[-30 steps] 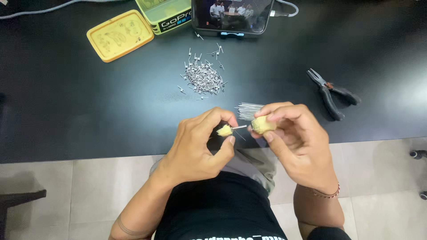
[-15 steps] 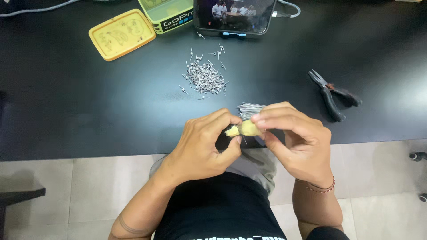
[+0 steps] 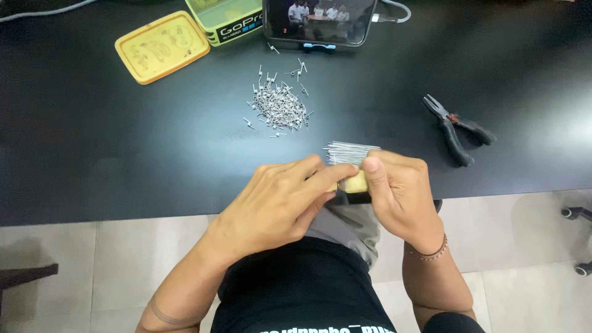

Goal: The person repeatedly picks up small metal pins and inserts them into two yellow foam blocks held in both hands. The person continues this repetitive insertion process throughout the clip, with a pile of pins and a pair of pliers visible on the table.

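My left hand [image 3: 280, 203] and my right hand [image 3: 401, 194] meet at the near edge of the black table [image 3: 123, 148]. Between their fingertips sits a small yellow block [image 3: 354, 182], pinched from both sides. Just beyond my fingers lies a bundle of straight thin metal pins [image 3: 350, 152]. Further back on the table rests a loose pile of small bent metal pieces [image 3: 280, 106]. Whether a pin is in the yellow block is hidden by my fingers.
Black pliers [image 3: 456, 129] lie to the right. A yellow lid [image 3: 161, 46] and a green box [image 3: 231, 18] stand at the back left, with a phone [image 3: 319, 18] playing video propped behind the pile. A chair's castors [image 3: 576, 240] show on the tiled floor.
My hands were apart with a thin pin spanning two yellow pieces; they have come together and moved up to the table edge, closing over the yellow block.
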